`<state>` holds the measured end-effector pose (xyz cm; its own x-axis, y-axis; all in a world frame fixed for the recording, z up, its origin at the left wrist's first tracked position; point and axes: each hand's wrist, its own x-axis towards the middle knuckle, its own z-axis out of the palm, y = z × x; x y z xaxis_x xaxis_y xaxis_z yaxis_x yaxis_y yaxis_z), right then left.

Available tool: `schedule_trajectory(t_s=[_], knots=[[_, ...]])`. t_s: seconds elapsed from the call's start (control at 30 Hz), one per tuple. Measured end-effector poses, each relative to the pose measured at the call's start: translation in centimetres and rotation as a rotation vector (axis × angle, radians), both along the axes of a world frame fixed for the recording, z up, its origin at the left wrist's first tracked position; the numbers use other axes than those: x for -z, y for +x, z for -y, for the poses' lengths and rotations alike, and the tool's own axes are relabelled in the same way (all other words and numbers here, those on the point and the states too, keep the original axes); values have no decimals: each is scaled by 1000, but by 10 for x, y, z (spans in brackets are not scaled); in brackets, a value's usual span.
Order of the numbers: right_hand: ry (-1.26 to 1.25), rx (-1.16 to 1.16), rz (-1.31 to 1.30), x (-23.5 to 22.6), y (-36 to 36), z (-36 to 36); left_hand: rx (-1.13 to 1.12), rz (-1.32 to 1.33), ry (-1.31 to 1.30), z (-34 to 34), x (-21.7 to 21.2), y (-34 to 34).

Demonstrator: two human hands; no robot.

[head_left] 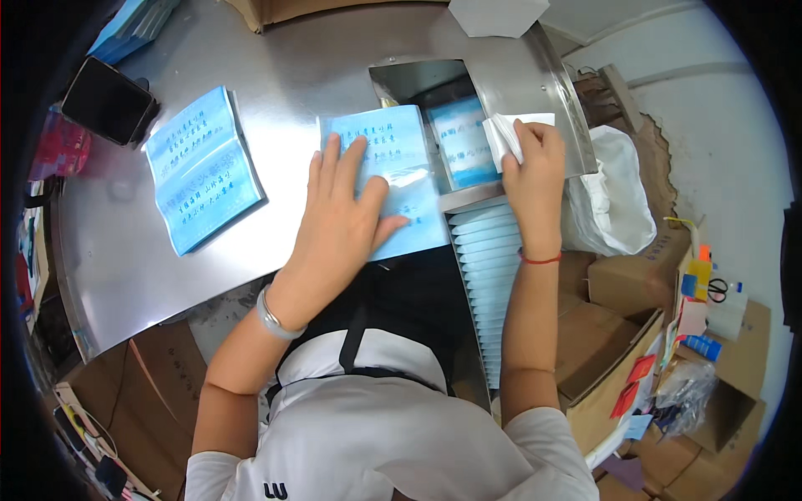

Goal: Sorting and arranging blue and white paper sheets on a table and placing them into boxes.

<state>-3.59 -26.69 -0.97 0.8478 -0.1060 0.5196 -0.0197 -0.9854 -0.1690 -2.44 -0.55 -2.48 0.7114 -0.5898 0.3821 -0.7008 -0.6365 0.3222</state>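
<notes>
My left hand (338,200) lies with fingers spread on a light-blue printed plastic packet (401,179) at the table's near edge. At the right, my right hand (536,163) pinches a folded white sheet (504,138), thumb and fingers closed on it. The sheet is held over the right part of the table, beside a rectangular opening (418,79). Inside that opening another blue-and-white packet (464,142) shows. Further left on the table rests a stack of similar blue packets (205,171), slightly curled.
A dark phone (109,100) leans at the far left near more blue packets (134,25). Below the opening runs a long column of stacked pale-blue packets (489,284). A white-lined bin (614,200) stands right of the metal table (276,75), with cardboard boxes (639,271) beyond.
</notes>
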Motion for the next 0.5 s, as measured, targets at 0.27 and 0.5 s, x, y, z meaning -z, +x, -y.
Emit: schedule_trajectory(t_s=[0.27, 0.5], knots=[[147, -783, -178, 0, -46, -123, -7, -61, 120, -44, -8, 9], [322, -658, -23, 12, 6, -95, 132, -87, 14, -24, -8, -3]])
